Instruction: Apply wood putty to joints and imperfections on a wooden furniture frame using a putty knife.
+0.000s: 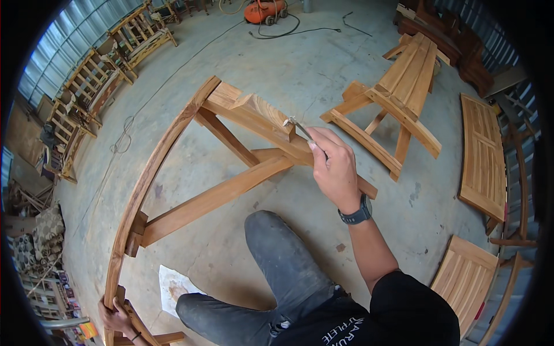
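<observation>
- Black shirt (418, 308) is nearest, with white lettering on it.
- Right hand (336, 167) is pinched on thin tool (303, 130); its tip is near the end of wooden block (262, 112), ahead of the hand.
- Left hand (118, 319) grips curved rail (149, 173).
- Concrete floor (306, 75) lies between this frame (213, 199) and slatted bench (410, 72).

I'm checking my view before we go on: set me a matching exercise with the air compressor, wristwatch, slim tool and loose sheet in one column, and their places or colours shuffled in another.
Column 1
1. Air compressor
2. Wristwatch
3. Slim tool
4. Loose sheet

Column 2
A. held in the right hand
B. white with brownish stains
C. orange, at the top of the view
D. dark, with a strap

Pairs: 1-C, 2-D, 3-A, 4-B
</observation>
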Demonstrator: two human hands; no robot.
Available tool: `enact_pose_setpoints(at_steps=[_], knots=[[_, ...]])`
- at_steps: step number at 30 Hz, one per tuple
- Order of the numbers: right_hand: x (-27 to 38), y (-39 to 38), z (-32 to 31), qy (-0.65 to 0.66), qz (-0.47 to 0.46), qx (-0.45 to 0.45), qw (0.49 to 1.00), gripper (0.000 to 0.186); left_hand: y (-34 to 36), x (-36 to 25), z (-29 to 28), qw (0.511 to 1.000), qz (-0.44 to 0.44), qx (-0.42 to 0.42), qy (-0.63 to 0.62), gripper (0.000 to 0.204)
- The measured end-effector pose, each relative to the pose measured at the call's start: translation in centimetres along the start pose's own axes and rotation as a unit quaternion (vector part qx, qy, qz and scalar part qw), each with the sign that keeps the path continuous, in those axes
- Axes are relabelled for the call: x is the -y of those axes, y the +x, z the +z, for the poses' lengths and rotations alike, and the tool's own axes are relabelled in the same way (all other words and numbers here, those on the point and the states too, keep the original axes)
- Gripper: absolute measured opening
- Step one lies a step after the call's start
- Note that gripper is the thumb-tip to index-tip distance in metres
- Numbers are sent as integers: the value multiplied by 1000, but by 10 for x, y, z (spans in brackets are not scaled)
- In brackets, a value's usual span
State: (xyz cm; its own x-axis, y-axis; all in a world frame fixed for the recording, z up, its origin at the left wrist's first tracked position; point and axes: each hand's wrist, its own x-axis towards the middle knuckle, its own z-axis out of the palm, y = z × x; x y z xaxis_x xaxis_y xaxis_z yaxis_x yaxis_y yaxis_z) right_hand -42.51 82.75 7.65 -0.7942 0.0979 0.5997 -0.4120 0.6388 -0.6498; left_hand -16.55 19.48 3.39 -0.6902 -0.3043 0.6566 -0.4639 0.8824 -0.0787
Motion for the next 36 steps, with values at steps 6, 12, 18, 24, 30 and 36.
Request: enact_pose_setpoints(at_steps=[6, 12, 18, 24, 30, 36], knots=[[13, -7, 2, -152, -70, 5, 986, 39, 1, -6, 3, 999, 12, -22, -22, 53], [19, -3, -6, -286, -122, 102, 945, 46, 0, -10, 2, 999, 9, -38, -15, 53], [36, 11, -32, -356, -144, 190, 904, 41, 1, -12, -2, 998, 24, -50, -31, 53], [12, 4, -28, -36, -10, 40, 998, 28, 3, -18, -7, 998, 14, -49, -36, 53], [7, 3, -6, -31, -39, 10, 999, 25, 2, -19, -9, 997, 18, -59, -36, 53], [-6, -5, -10, -3, -42, 13, 999, 25, 3, -15, -11, 997, 22, -58, -33, 52]])
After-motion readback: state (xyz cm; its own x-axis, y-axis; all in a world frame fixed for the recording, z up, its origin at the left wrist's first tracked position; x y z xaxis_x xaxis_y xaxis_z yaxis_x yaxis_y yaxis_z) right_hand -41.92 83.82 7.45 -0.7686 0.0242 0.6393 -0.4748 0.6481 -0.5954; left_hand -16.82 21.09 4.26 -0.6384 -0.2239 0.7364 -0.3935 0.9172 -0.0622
